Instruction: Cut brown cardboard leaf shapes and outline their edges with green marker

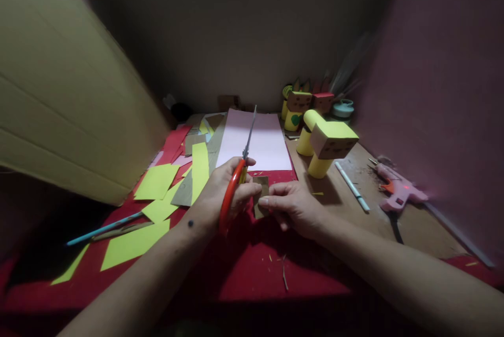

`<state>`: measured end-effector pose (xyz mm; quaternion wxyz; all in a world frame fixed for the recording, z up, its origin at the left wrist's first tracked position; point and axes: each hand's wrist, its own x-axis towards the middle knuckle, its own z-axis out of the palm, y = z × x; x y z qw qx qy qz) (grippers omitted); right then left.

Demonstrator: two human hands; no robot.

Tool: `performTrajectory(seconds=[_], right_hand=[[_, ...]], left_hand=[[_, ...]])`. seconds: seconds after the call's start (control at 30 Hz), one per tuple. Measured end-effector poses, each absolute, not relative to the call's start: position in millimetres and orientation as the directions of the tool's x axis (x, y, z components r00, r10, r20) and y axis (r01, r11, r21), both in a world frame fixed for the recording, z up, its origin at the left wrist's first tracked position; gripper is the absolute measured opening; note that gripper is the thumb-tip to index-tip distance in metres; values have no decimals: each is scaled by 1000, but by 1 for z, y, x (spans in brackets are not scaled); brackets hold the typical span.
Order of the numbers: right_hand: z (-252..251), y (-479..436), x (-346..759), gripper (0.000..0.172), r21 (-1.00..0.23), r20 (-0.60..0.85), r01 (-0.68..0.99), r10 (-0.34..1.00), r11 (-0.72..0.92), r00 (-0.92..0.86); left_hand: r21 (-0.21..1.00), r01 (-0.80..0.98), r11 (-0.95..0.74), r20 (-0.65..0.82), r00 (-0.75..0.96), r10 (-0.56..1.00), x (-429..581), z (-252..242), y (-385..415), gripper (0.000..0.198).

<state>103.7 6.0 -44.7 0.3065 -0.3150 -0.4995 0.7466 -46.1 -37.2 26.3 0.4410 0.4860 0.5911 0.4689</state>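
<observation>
My left hand [230, 182] is closed around scissors [232, 195] with orange handles, their blades pointing up and away from me. Its fingertips also touch the left edge of a small brown cardboard piece [260, 208]. On the other side, my right hand [293, 206] pinches that piece between thumb and fingers. Both hands are close together over the red cloth [240, 274]. Just beyond them lies a pale pink sheet of paper [255, 137]. To the right stands a yellow and brown box-headed paper figure [333, 140] on a yellow tube.
Yellow paper pieces [156, 182] and a blue pencil-like stick [104, 229] lie on the left. On the right are a white marker [352, 187] and a pink glue gun [401, 190]. More paper figures [297, 103] stand behind. Large panels rise at both sides.
</observation>
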Motion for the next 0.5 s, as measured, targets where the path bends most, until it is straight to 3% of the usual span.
performTrajectory(seconds=[0.2,0.5], right_hand=[[-43,9,101,21,-897,-250,-112,701,-427,-667],[-44,12,100,20,-865,-275,-151,703,-479,-656]], left_hand=[[991,109,74,-66,-69,995,-50,12,-28,38],[995,-29,97,-97,29,995,-62,-22,-13,50]])
